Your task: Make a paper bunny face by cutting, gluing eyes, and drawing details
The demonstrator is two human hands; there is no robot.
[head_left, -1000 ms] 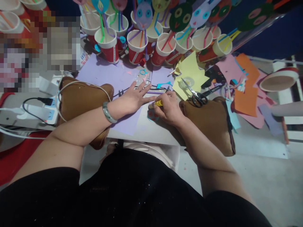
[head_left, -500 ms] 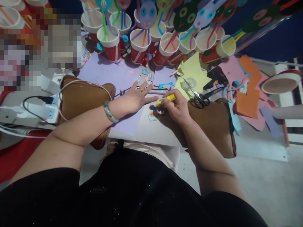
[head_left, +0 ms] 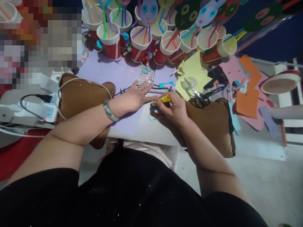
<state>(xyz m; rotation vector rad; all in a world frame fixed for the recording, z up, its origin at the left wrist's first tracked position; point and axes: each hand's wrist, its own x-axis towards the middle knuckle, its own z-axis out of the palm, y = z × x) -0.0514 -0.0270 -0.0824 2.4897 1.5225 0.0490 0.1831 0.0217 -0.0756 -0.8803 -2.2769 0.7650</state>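
Note:
My right hand [head_left: 174, 108] is closed round a yellow glue stick [head_left: 165, 99], tilted with its tip to the left. Spread out over the purple paper [head_left: 129, 121], my left hand [head_left: 132, 97] holds nothing; its thumb reaches to the tip of the stick. Just below that tip lies a small light-blue paper disc [head_left: 154, 116] with orange shapes, on the white table [head_left: 146, 132]. Dark-handled scissors [head_left: 201, 100] rest to the right, partly over yellow paper [head_left: 195, 71].
Red-and-white cups [head_left: 139, 47] with straws and paper faces line the back. Brown cushions [head_left: 81, 97] lie on both sides. Orange paper [head_left: 247, 101] and pink scraps are at the right. At the left sits a power strip [head_left: 50, 110] with cables.
My right hand has shifted slightly left with the glue stick, whose tip is now by my left thumb. My left hand has stayed nearly still.

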